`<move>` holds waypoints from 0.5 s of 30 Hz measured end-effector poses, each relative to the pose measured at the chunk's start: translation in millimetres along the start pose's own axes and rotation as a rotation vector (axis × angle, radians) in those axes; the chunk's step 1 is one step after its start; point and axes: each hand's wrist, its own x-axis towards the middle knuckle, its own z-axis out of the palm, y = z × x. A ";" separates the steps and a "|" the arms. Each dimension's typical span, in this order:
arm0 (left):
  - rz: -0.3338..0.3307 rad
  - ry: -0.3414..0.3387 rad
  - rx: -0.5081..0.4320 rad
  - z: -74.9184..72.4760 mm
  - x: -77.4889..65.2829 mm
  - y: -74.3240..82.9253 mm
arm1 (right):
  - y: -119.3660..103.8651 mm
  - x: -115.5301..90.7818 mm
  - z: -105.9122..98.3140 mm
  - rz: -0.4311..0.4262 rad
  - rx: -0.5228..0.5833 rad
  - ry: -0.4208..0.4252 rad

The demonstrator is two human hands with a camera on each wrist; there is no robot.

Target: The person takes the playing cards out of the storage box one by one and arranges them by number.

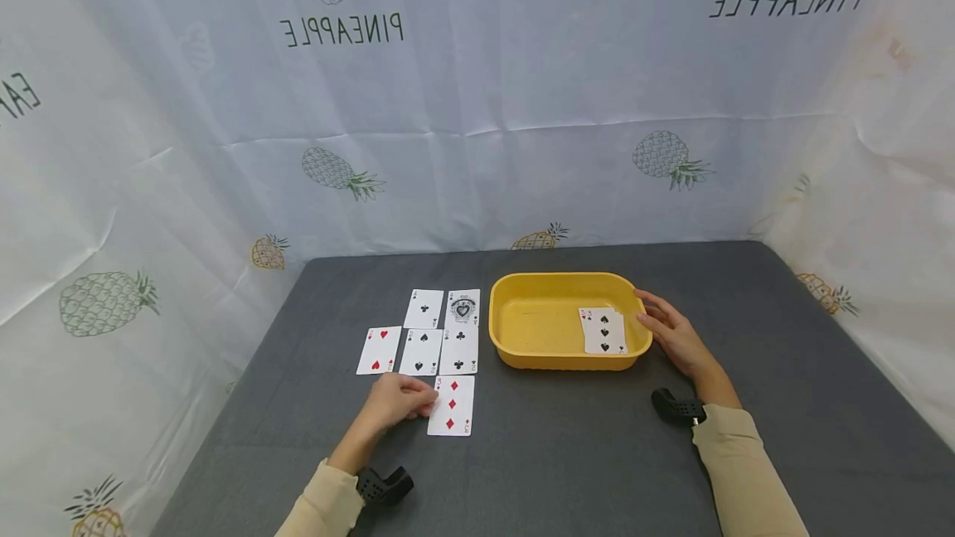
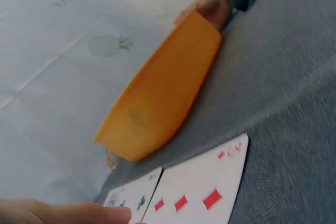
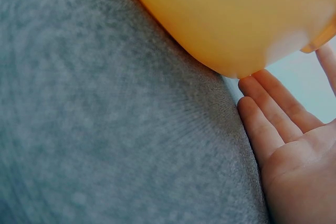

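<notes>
My left hand pinches the left edge of a three of diamonds card, which lies face up at the front of a group of cards. In the left wrist view a fingertip is beside this card. Behind it are a clubs card, a two of spades and a two of hearts. My right hand touches the right end of a yellow tub; in the right wrist view its straight fingers rest against the outer wall.
Inside the tub, at its right, lies a small pile of cards topped by a three of spades. An ace of clubs and an ornate ace form the back row. A dark grey cloth covers the table; a pineapple-printed curtain hangs behind.
</notes>
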 end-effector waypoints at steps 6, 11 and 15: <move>-0.010 -0.124 -0.176 -1.5 6.8 5.4 | 1.1 0.6 0.1 -0.015 -0.004 -0.005; 0.011 -0.198 -0.272 1.2 10.3 20.1 | 0.8 0.7 0.0 -0.009 -0.004 0.005; 0.037 -0.240 -0.303 6.0 13.1 35.8 | 1.1 0.4 -0.8 -0.019 -0.002 0.001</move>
